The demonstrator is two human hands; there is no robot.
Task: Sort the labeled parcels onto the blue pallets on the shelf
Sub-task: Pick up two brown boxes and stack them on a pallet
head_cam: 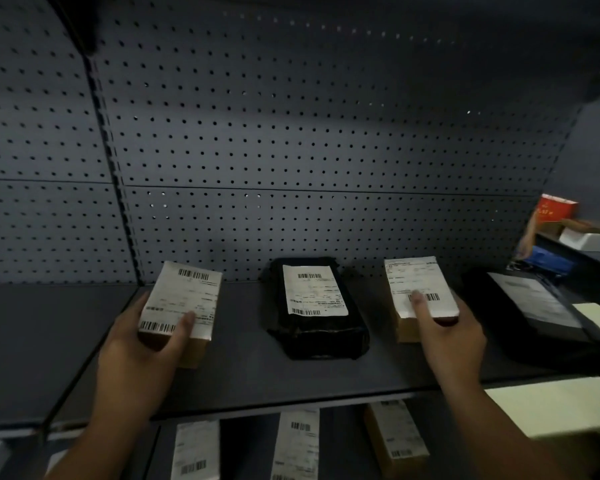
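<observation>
The left hand (146,337) grips a small brown cardboard box (182,299) faced with a white barcode label. Its fingers curl round the box's left side and its thumb (187,320) presses on the label. This box sits askew, its far end leaning right, and I cannot tell whether its base rests on the dark grey metal shelf (257,372).

The right hand (454,341) holds a second brown cardboard box (418,289), also white-labelled, at its near right corner, thumb laid on the barcode. The box stands on the shelf.

Between the hands a black plastic-wrapped parcel (316,336) lies flat on the shelf, white label up, apart from both boxes. Just right of the right hand lies a larger black parcel (527,317) with a grey-looking label (its print is too blurred to read).

Beyond both hands rises a dark grey perforated back panel (291,133). Below the hands, on a lower level, are three more labelled parcels (297,441). Far beyond the right hand stands a red carton (556,207).
</observation>
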